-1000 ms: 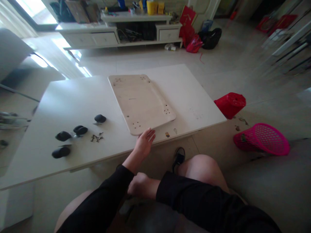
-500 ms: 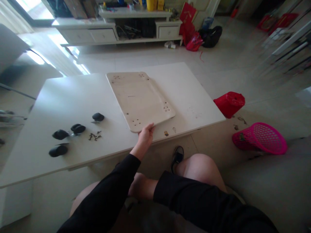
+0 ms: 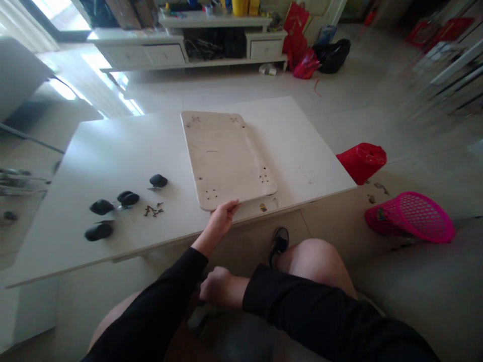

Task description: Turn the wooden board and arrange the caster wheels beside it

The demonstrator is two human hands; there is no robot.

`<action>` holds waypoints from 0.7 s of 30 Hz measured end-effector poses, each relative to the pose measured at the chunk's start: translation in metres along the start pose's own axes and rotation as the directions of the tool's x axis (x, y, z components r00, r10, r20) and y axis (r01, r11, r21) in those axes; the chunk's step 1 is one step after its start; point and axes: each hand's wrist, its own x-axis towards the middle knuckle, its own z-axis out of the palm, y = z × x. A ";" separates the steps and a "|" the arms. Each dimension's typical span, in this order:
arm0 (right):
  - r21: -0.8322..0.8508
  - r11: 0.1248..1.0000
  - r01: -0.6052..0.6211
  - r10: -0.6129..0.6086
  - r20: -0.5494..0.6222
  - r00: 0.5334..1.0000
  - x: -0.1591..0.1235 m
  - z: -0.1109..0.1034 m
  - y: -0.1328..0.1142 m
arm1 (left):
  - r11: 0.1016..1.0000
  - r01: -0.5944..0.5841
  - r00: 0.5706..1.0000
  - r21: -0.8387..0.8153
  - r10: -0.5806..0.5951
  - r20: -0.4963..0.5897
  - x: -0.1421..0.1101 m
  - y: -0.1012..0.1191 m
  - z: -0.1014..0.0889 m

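- Our left hand [image 3: 222, 219] grips the near edge of the pale wooden board [image 3: 226, 158], fingers curled over the rim, as it did half a second ago.
- The board lies flat on the white table [image 3: 113, 151], and its near end now sits a little further right than before.
- Our right hand [image 3: 216, 286] rests low by our lap in a loose fist; we cannot tell whether it holds anything.
- Four black casters [image 3: 113, 211] and a small pile of screws [image 3: 153, 211] lie on the table well left of the board, unmoved.
- A pink mesh basket [image 3: 411, 217] and a red bin [image 3: 361, 161] stand on the floor to the right.
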 end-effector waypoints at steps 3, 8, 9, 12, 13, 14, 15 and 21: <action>0.018 1.000 -0.010 0.009 0.064 0.998 0.006 -0.006 -0.004 | 0.996 0.048 0.998 0.075 -0.051 0.039 -0.003 0.011 -0.015; 0.045 0.999 -0.011 0.004 0.151 0.989 0.013 -0.014 -0.007 | 0.981 0.079 0.991 0.177 -0.096 0.090 -0.002 0.030 -0.038; 0.048 0.999 -0.012 0.005 0.155 0.988 0.013 -0.014 -0.007 | 0.980 0.073 0.992 0.183 -0.091 0.091 -0.001 0.032 -0.040; 0.066 0.998 -0.011 0.001 0.146 0.989 0.011 -0.014 -0.006 | 0.988 0.034 0.997 0.151 -0.044 0.063 -0.001 0.028 -0.039; 0.073 0.997 -0.008 -0.002 0.137 0.991 0.009 -0.013 -0.005 | 0.991 0.007 0.999 0.131 -0.013 0.049 -0.002 0.024 -0.037; 0.078 0.997 -0.006 -0.003 0.120 0.993 0.008 -0.011 -0.004 | 0.993 -0.025 0.999 0.111 0.021 0.035 -0.003 0.019 -0.034; 0.081 0.997 -0.006 -0.001 0.094 0.996 0.006 -0.009 -0.003 | 0.993 -0.059 0.998 0.098 0.057 0.027 -0.004 0.014 -0.031; 0.106 0.994 -0.001 0.017 -0.147 0.989 0.001 0.010 0.002 | 0.992 -0.081 0.996 0.101 0.084 -0.024 -0.004 -0.006 -0.012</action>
